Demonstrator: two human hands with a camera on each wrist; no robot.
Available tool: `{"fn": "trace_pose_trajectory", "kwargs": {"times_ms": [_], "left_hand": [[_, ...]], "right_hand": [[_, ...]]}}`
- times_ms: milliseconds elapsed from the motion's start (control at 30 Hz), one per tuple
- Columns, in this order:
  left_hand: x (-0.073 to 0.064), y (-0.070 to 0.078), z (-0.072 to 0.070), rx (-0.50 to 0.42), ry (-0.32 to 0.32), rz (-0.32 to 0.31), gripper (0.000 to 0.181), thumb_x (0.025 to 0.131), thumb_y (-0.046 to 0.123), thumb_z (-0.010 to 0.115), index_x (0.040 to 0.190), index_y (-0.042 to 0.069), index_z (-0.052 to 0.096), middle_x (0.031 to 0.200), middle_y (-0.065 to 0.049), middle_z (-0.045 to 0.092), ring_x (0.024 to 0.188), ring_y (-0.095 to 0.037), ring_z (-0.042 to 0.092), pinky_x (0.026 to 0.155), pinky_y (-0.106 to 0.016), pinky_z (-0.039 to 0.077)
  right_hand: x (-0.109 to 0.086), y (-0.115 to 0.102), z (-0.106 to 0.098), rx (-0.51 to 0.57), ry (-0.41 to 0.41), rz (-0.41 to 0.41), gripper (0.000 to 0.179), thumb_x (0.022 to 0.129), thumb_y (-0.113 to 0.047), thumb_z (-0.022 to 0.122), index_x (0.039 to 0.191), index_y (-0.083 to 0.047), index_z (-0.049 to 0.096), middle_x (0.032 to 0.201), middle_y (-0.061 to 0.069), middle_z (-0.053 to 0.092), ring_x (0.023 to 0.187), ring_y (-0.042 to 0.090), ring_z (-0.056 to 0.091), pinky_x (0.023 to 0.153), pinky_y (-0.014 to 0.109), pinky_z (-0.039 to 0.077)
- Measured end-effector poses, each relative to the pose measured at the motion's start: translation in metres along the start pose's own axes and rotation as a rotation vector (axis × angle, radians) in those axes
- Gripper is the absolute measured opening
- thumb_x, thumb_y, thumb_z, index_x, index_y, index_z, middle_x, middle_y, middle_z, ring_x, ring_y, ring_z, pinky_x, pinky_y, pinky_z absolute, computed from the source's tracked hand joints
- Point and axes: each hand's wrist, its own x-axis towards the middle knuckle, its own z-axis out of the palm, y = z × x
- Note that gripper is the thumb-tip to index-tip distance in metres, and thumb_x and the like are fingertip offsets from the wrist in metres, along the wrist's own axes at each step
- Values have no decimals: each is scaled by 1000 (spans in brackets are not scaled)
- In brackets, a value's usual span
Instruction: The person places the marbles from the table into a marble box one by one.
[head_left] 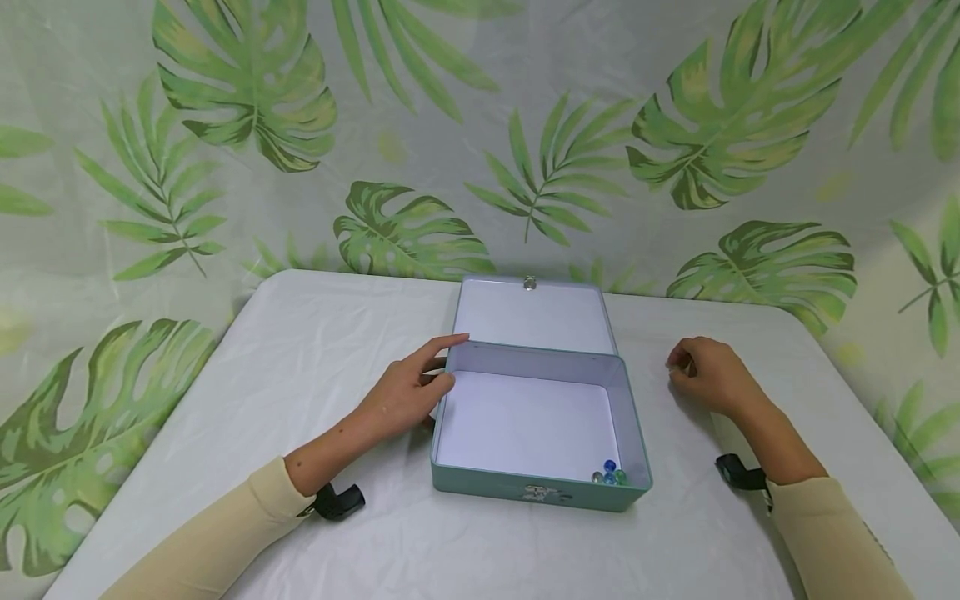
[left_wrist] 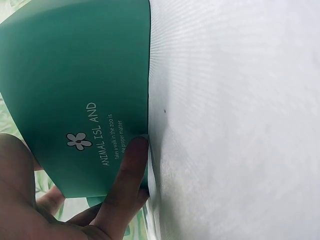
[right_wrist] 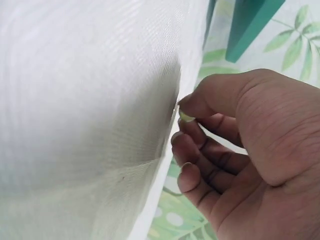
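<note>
A green tin box (head_left: 525, 417) with a white inside lies with its lid (head_left: 534, 317) folded back. Several glass marbles (head_left: 610, 477), blue, green and clear, sit in its near right corner. My left hand (head_left: 405, 392) holds the box at its left wall, thumb and index finger at the rim. In the left wrist view, other fingers (left_wrist: 125, 185) press the printed outer side low down near the cloth. Right of the box, my right hand (head_left: 712, 375) pinches a small yellowish-green marble (right_wrist: 186, 116) between thumb and index finger, just at the tabletop; the fingers mostly hide it.
White cloth covers the table (head_left: 337, 333). A leaf-patterned curtain (head_left: 420, 150) hangs behind and around it. Black wrist cameras (head_left: 339, 502) are strapped below both sleeves. A metal clasp (head_left: 530, 283) sits on the lid's far edge.
</note>
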Motion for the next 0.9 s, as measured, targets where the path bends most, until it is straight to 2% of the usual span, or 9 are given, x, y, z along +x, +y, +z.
{"fn": "trace_pose_trajectory", "kwargs": {"times_ms": [433,900], "left_hand": [[0,0,0,0,4,-7,57,104,27,53,154,53,46,159,-12,52,143,-30,54,62,-41,63],[-1,0,1,3,-1,-3,58,104,26,52,156,50,46,158,-13,52,143,-31,55,61,-42,63]], "right_hand": [[-3,-23,-8,0,119,-60,14,87,-5,72,100,-1,72,91,9,68,77,25,60,66,40,48],[-14,-73,-22,23,239,-183,15,86,-3,77,98,-10,74,93,2,70,78,16,59,64,33,47]]}}
